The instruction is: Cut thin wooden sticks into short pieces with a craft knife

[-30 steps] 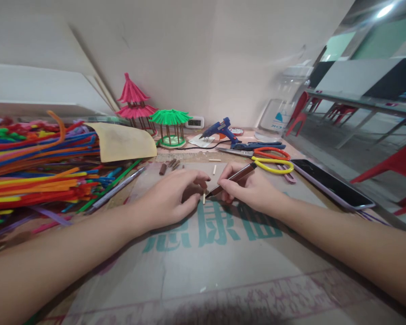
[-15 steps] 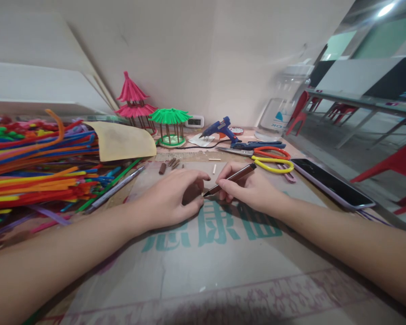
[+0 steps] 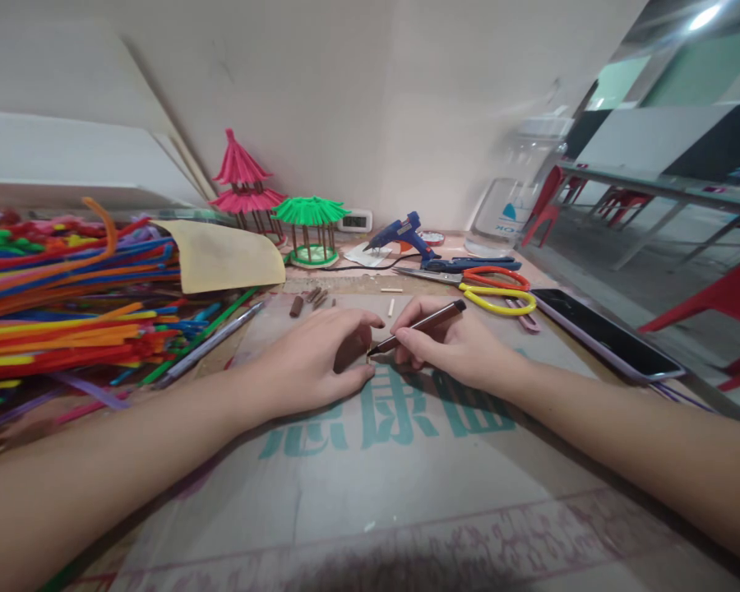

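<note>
In my right hand (image 3: pixel 447 337) is a brown marker pen (image 3: pixel 423 326), gripped near its tip and slanting down to the left. Its point meets a tiny pale stick (image 3: pixel 368 355) at the fingertips of my left hand (image 3: pixel 314 358). The left fingers are curled with the thumb below, pinching that stick, which they mostly hide. Beyond the hands lie two loose pale sticks (image 3: pixel 390 308), several short brown sticks (image 3: pixel 319 298) and a brown marker cap (image 3: pixel 297 306). Both hands rest over a greyish sheet (image 3: pixel 240 501) with green printed characters.
Colourful pipe cleaners (image 3: pixel 67 329) heap at left beside a silver pen (image 3: pixel 213 341). Behind stand a pink-roofed model (image 3: pixel 242 177), a green-roofed model (image 3: pixel 309 212) and a blue glue gun (image 3: pixel 400 234). Scissors (image 3: pixel 499 279), a phone (image 3: pixel 604 333) and a clear bottle (image 3: pixel 511 193) are at right.
The marker has shifted slightly left and down at its back end, its tip still at the tiny stick. My left thumb has moved a little; the other things stay put.
</note>
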{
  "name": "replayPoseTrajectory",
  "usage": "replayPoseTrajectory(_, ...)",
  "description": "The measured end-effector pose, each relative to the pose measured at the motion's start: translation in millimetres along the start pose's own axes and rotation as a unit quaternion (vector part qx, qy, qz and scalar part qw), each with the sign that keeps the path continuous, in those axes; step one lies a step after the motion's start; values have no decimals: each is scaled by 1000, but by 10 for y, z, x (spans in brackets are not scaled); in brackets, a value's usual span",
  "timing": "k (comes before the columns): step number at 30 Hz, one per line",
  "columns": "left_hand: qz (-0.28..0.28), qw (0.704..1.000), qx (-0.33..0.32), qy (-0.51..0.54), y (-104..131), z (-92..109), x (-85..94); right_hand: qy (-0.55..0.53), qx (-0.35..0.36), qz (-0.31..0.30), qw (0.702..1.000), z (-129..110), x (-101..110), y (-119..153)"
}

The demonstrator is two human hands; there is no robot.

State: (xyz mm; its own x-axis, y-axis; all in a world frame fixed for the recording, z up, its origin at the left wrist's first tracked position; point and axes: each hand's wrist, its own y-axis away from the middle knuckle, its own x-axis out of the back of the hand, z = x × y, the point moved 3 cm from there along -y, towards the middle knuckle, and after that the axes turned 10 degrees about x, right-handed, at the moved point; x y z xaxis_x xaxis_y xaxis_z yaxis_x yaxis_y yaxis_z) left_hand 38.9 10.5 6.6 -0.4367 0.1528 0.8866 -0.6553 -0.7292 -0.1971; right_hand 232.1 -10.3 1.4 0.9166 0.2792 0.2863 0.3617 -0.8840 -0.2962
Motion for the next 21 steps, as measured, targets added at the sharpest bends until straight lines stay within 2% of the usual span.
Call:
replayPoseTrajectory(8,0,1000,-11,-1,-5,0,2,20,6,17,1000,4,-1,-2)
replayPoseTrajectory(16,9,997,-12,71,10,8,11,24,3,16,1000,-14,11,1)
replayPoseTrajectory(21,9,997,-13,74,-1,13,12,22,1,14,1000,-2,12,3)
